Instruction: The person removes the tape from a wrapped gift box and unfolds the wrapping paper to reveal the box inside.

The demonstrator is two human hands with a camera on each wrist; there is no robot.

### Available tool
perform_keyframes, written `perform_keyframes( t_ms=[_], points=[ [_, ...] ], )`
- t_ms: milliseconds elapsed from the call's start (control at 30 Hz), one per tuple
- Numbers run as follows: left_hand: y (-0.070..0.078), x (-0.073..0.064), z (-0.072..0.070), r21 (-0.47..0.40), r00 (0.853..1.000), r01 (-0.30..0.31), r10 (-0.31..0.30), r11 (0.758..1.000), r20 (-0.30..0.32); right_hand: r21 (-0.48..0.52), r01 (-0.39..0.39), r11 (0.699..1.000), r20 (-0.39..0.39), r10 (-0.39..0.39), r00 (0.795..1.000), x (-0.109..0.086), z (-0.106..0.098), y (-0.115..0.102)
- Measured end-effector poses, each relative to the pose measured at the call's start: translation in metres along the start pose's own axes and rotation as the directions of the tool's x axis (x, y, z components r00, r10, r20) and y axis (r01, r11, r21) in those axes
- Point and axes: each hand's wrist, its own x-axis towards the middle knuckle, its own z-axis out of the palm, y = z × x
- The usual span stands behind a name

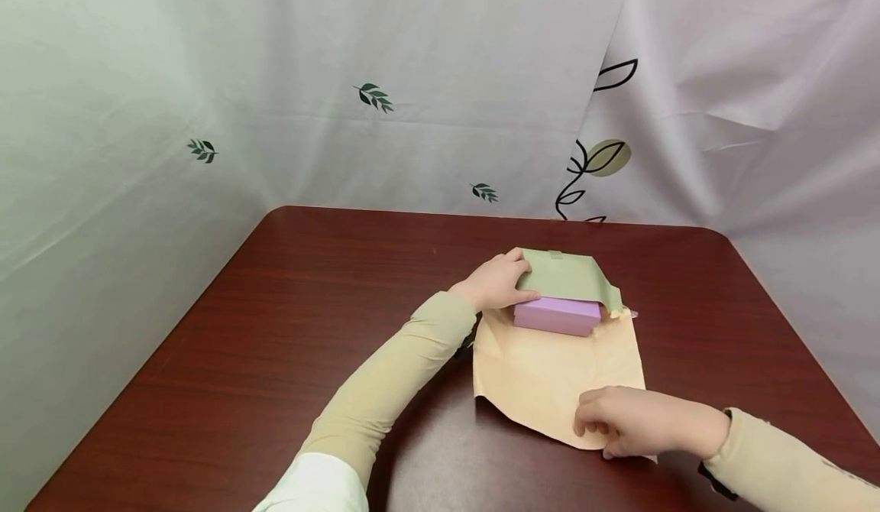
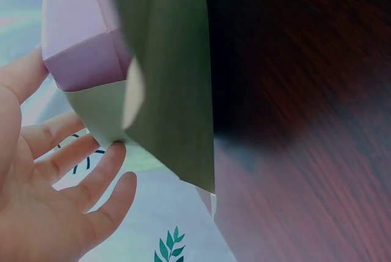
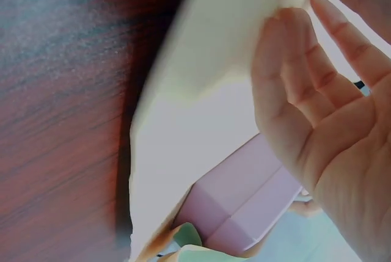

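A purple box [image 1: 558, 316] lies on a sheet of wrapping paper [image 1: 543, 367], cream on its inner face. The paper's green outer side [image 1: 560, 275] is folded over the box's far part, with a small piece of tape on top. My left hand [image 1: 496, 280] holds the box and folded paper at their left end; in the left wrist view its thumb meets the purple box [image 2: 85, 60] and its fingertips touch the green paper. At the sheet's near right edge, my right hand [image 1: 632, 420] pinches the paper, its fingers curled. The box's far part is hidden under the fold.
The dark red-brown wooden table [image 1: 275, 328] extends around the paper, with rounded far corners. A white curtain [image 1: 426, 76] with leaf prints hangs behind the table and along both sides. Something clear sticks out at the paper's right corner [image 1: 632, 313].
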Motion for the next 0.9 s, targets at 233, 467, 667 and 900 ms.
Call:
perform_keyframes(
  t_ms=[233,467,667,900],
  points=[
    [0.001,-0.002,0.0,-0.001,1.0,0.005,-0.005,1.0,0.011,-0.019,-0.019,1.0,0.025,0.02,0.999,0.001,-0.001,-0.002],
    [0.0,-0.001,0.001,-0.006,1.0,0.002,-0.002,1.0,0.006,0.022,-0.065,0.998,-0.027,0.066,0.997,0.005,-0.025,0.002],
    [-0.001,0.0,0.004,-0.007,1.0,-0.001,0.001,1.0,0.007,0.019,-0.09,0.996,-0.095,0.091,0.991,0.007,-0.052,0.006],
    [-0.002,0.0,0.004,-0.01,1.0,-0.011,0.011,1.0,-0.011,-0.031,-0.193,0.981,-0.192,0.184,0.964,0.01,-0.088,0.017]
  ],
)
